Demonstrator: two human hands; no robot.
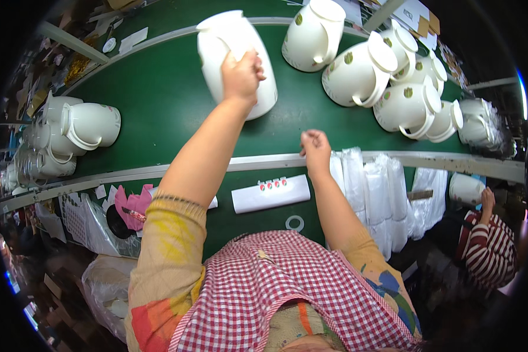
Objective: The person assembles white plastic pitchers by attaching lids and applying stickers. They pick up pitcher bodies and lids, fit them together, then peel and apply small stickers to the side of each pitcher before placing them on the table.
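Note:
My left hand is closed round the handle of a white pitcher, holding it over the far middle of the green work surface. The pitcher leans, with its spouted rim toward the far side. My right hand is over the near metal rail, fingers curled together; whatever they may pinch is too small to make out. Below and between my forearms lies a rolled white sheet bearing a row of small red and green stickers. Closer to me is a pale flat ring.
Several white pitchers with green leaf prints, one nearest the middle, stand at the far right. More pitchers are at the left. Clear plastic bags hang over the rail's near side. At right, a person in striped sleeves handles another pitcher.

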